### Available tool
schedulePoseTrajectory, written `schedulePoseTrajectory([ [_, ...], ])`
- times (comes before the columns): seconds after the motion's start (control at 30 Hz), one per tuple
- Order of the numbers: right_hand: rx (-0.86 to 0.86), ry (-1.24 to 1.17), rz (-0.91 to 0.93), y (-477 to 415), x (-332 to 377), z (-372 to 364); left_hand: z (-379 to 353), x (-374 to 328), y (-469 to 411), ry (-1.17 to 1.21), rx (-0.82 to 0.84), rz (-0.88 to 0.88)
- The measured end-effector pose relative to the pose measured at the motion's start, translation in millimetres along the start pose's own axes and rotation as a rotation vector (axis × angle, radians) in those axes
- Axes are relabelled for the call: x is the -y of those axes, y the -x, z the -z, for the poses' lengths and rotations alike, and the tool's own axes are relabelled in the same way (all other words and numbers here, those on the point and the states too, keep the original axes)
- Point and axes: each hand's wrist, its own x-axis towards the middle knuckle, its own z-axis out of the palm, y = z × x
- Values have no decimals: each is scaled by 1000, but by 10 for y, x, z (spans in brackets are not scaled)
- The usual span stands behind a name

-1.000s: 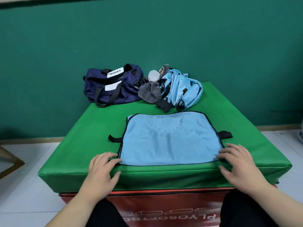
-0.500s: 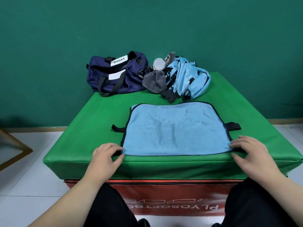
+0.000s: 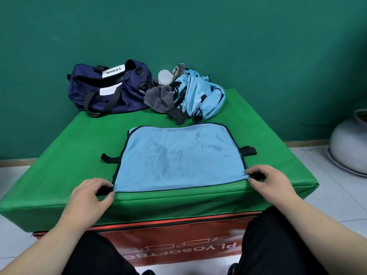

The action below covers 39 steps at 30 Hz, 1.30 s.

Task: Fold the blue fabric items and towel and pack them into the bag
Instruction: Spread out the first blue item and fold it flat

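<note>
We are pinching the blue fabric (image 3: 178, 157) at its near corners, left hand (image 3: 90, 193) and right hand (image 3: 268, 181) curled on black tabs (image 3: 104, 190), likely readying a fold.

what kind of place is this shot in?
Probably a gym corner or makeshift recording room: a green padded mat atop a red soft plyo box, a navy fabric duffel bag, a plain teal wall.

A light-blue fabric (image 3: 178, 157) lies flat in front; a crumpled blue pile (image 3: 200, 96), grey towel (image 3: 158, 98) and navy bag (image 3: 107, 86) sit behind.
</note>
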Motion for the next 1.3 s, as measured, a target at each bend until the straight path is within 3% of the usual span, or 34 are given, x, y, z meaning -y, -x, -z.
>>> schedulePoseTrajectory([
  [0.7, -14, 18, -68, -84, -144, -49, 1, 48, -39, 53, 3, 3],
  [1.3, -36, 30, -100, -48, -27, -60, 17, 23, -28, -37, 33, 27],
])
